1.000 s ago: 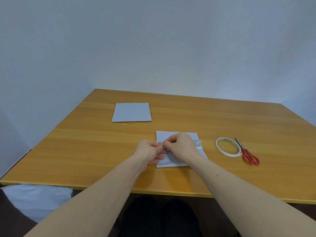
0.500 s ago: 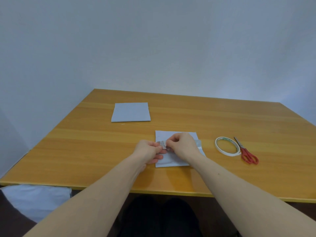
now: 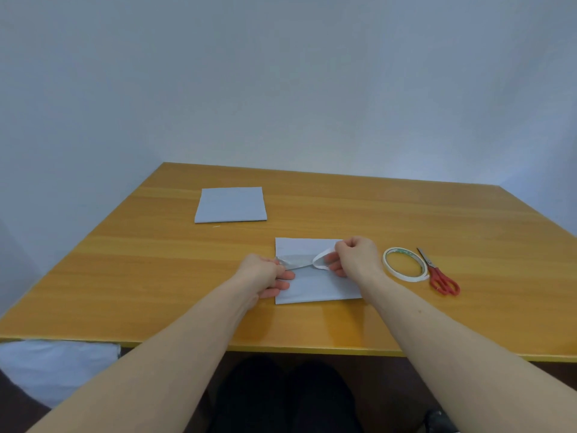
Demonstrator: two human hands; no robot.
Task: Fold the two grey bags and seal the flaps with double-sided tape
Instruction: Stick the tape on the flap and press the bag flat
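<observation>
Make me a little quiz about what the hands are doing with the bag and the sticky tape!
1. True or false: the scissors lie left of the tape roll.
2. How many grey bags are on the table?
3. What does the right hand pinch? A) the scissors B) a white backing strip C) the tape roll

Key
1. False: they lie right of the roll.
2. Two: the near bag under the hands and the far bag, folded.
3. B: it peels the strip off while the left hand holds down the tape's left end.

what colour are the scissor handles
Red, seen in the head view: scissors beside the tape roll.
</observation>
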